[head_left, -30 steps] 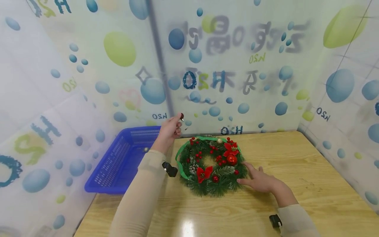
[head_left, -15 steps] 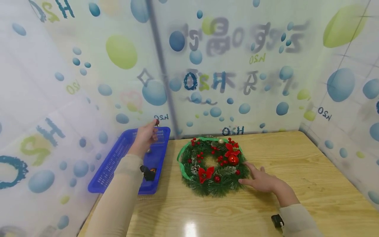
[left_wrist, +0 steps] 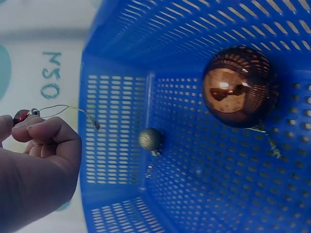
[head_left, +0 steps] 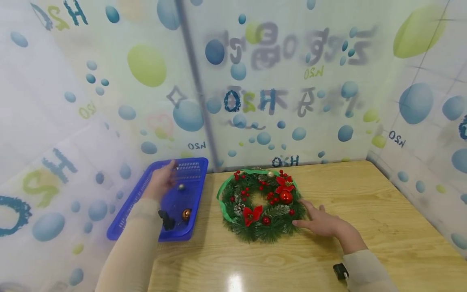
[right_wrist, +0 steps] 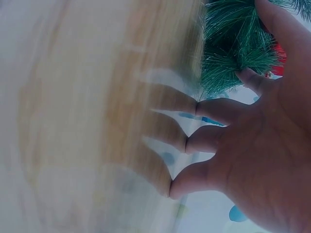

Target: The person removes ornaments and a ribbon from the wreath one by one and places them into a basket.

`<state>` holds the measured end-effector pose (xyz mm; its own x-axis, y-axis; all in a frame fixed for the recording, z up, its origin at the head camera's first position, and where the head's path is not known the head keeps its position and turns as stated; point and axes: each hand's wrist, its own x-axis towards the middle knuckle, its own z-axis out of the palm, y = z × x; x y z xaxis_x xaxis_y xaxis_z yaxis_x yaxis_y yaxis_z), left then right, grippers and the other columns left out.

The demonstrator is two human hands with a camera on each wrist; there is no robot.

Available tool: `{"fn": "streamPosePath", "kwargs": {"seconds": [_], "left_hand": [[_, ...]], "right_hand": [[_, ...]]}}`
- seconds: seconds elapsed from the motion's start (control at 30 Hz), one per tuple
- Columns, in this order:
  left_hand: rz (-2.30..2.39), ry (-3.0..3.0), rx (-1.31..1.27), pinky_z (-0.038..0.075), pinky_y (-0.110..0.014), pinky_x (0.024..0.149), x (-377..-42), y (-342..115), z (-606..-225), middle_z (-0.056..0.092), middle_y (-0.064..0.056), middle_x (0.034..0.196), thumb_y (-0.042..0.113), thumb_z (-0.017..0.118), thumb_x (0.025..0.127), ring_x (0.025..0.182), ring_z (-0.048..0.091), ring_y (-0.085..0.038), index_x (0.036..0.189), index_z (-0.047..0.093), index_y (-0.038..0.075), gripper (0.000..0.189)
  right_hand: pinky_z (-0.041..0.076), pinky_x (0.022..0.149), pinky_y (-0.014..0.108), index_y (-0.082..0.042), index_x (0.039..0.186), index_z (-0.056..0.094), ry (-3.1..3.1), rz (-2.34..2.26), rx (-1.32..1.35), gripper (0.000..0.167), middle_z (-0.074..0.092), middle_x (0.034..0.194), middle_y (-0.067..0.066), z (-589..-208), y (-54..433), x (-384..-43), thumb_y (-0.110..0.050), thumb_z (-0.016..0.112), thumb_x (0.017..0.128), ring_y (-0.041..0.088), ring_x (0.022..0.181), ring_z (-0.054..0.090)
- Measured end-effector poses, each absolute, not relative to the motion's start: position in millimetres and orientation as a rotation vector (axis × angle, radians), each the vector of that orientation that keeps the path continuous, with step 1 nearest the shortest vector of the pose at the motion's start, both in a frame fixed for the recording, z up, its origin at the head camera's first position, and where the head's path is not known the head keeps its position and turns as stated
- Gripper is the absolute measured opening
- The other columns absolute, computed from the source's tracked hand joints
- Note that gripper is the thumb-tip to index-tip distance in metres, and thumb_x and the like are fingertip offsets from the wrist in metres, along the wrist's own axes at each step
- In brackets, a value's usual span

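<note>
Basket [left_wrist: 116, 155]: blue perforated plastic, at the left of the table [head_left: 335, 186], near the back sheeting [head_left: 310, 146].
Inside it: a large copper ball [left_wrist: 238, 87] with a gold cord [left_wrist: 267, 141], and a smaller gold ball [left_wrist: 151, 139] close to one end wall.
Left hand [left_wrist: 43, 155]: over the far part of the basket, gripping a small dark red ball [left_wrist: 22, 116] at its fingertips; a thin looped wire [left_wrist: 63, 107] trails from the ball.
Wreath [head_left: 264, 233]: flat on the table, right of the basket and apart from it, bearing red flowers [head_left: 252, 215], a shiny red ball [head_left: 286, 197], berries and a green ribbon [head_left: 221, 198].
Right hand [head_left: 322, 223]: fingers spread, holding nothing, touching the wreath's right edge.
Table: pale wood grain, a light glaring near its front.
Room: white sheeting on three sides, printed with blue and green bubbles and reversed "H2O" lettering.
</note>
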<state>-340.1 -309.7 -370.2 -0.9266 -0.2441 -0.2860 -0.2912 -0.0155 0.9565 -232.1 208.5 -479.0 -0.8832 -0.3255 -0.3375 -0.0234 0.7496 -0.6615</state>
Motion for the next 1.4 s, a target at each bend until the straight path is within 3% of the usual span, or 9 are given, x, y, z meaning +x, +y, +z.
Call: {"fn": "streamPosePath", "kwargs": {"seconds": [0.3,0.47,0.57,0.67,0.8,0.93,1.07,1.27,1.4], "left_hand": [[1.995,2.207,-0.554,0.048,-0.022,0.068,-342.6,-316.4,-389.0,0.052,-0.001,0.119,0.045,0.05,0.112,0.069,0.048,-0.005,0.16,0.045,0.009,0.061],[1.769,2.296,-0.45,0.049,-0.026,0.073,-345.0,-312.7,-394.1,0.055,0.001,0.106,0.04,0.048,0.114,0.069,0.049,-0.006,0.156,0.047,0.002,0.056],[1.736,2.242,-0.393,0.044,-0.029,0.071,-344.4,-310.7,-395.6,0.049,0.005,0.085,0.032,0.049,0.115,0.068,0.045,-0.008,0.131,0.054,0.0,0.037],[1.758,2.167,-0.341,0.038,-0.027,0.066,-343.5,-311.2,-396.7,0.041,0.007,0.072,0.022,0.049,0.114,0.064,0.04,-0.009,0.104,0.049,0.006,0.019],[1.682,2.188,-0.299,0.04,-0.025,0.067,-342.0,-316.8,-399.0,0.043,0.008,0.07,0.014,0.052,0.112,0.065,0.041,-0.008,0.086,0.049,0.012,0.026],[1.563,2.23,-0.257,0.038,-0.025,0.068,-340.2,-322.6,-401.9,0.044,0.009,0.07,0.012,0.052,0.111,0.067,0.041,-0.008,0.078,0.047,0.016,0.033],[1.569,2.204,-0.233,0.036,-0.024,0.065,-339.4,-323.1,-404.2,0.043,0.01,0.068,0.007,0.052,0.11,0.064,0.039,-0.007,0.082,0.052,0.014,0.028],[1.586,2.202,-0.253,0.036,-0.024,0.065,-339.2,-320.2,-406.5,0.046,0.01,0.071,0.006,0.055,0.109,0.064,0.038,-0.007,0.108,0.063,0.002,0.008],[1.521,2.265,-0.275,0.039,-0.026,0.069,-340.7,-321.7,-412.6,0.055,0.006,0.087,0.009,0.059,0.108,0.07,0.041,-0.009,0.138,0.059,-0.004,0.033]], "right_hand": [[-0.006,0.102,0.096,-0.017,0.172,0.009,2.528,-0.916,-0.258,0.104,0.013,0.174,0.033,-477.8,207.1,-231.7,-0.068,0.063,0.099,0.065,0.155,-0.017],[-0.006,0.102,0.096,-0.015,0.171,0.009,2.52,-0.927,-0.264,0.103,0.009,0.174,0.033,-477.8,206.8,-231.4,-0.066,0.063,0.1,0.066,0.154,-0.018],[-0.006,0.102,0.096,-0.015,0.172,0.009,2.511,-0.935,-0.263,0.103,0.008,0.175,0.032,-478.0,206.5,-231.9,-0.065,0.063,0.1,0.066,0.154,-0.019],[-0.006,0.103,0.095,-0.015,0.172,0.008,2.506,-0.938,-0.258,0.104,0.008,0.175,0.032,-477.8,206.3,-232.7,-0.066,0.063,0.099,0.065,0.154,-0.019],[-0.004,0.103,0.095,-0.015,0.172,0.007,2.51,-0.928,-0.257,0.105,0.008,0.175,0.032,-477.2,206.7,-233.2,-0.067,0.063,0.099,0.065,0.155,-0.019],[0.0,0.106,0.094,-0.016,0.172,0.007,2.507,-0.929,-0.259,0.104,0.006,0.175,0.032,-477.2,207.6,-232.9,-0.066,0.063,0.1,0.065,0.155,-0.019],[0.002,0.108,0.093,-0.015,0.172,0.007,2.49,-0.958,-0.258,0.104,0.002,0.176,0.031,-477.4,208.1,-232.7,-0.064,0.063,0.1,0.065,0.154,-0.02],[0.0,0.108,0.093,-0.016,0.172,0.007,2.477,-0.97,-0.248,0.104,0.0,0.176,0.03,-477.4,207.9,-232.8,-0.064,0.064,0.1,0.064,0.154,-0.022],[0.001,0.107,0.093,-0.017,0.172,0.006,2.485,-0.957,-0.248,0.104,0.0,0.176,0.03,-478.3,208.0,-233.0,-0.065,0.063,0.1,0.064,0.154,-0.021]]}}
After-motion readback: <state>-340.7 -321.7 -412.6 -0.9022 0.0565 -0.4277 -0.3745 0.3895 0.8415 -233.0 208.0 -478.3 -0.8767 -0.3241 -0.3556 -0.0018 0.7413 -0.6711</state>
